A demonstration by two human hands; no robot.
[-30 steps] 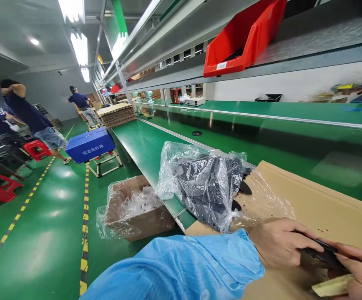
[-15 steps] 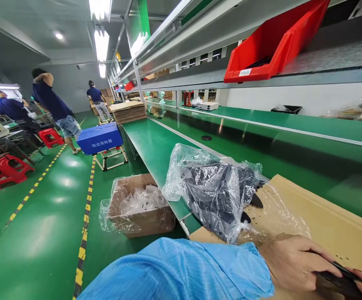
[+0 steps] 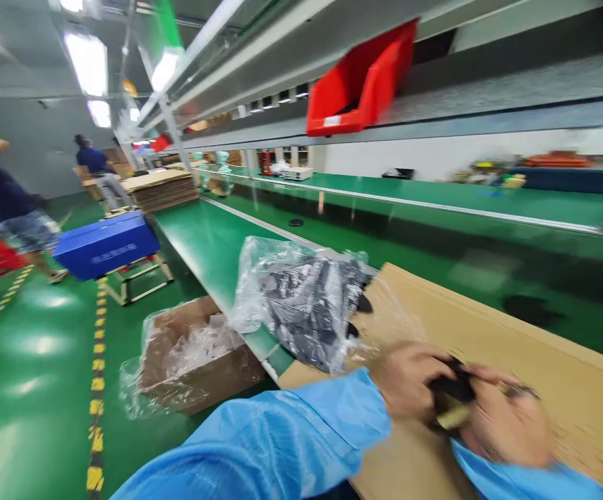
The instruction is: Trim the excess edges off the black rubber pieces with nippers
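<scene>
Both hands meet over a cardboard sheet (image 3: 489, 333) on the green bench. Between them is a small black part (image 3: 450, 392), smeared by motion, with a pale yellowish patch low on it; its exact kind I cannot make out. My left hand (image 3: 408, 380) is closed on its left side, and my right hand (image 3: 513, 417) grips it from the right. Just beyond my left hand lies a clear plastic bag (image 3: 304, 298) full of dark flat parts. A few black rounded pieces (image 3: 364, 303) poke out of its open end.
An open carton (image 3: 202, 378) lined with plastic stands on the floor left of the bench. Beyond it are a blue box (image 3: 106, 244) on a stand and two people. A red bin (image 3: 361, 87) sits on the overhead shelf. Cardboard sheets (image 3: 163, 187) are stacked farther along.
My view has turned to the right. My right hand, only fingertips at the edge before, now shows fully. Both hands have come farther over the cardboard with the black part.
</scene>
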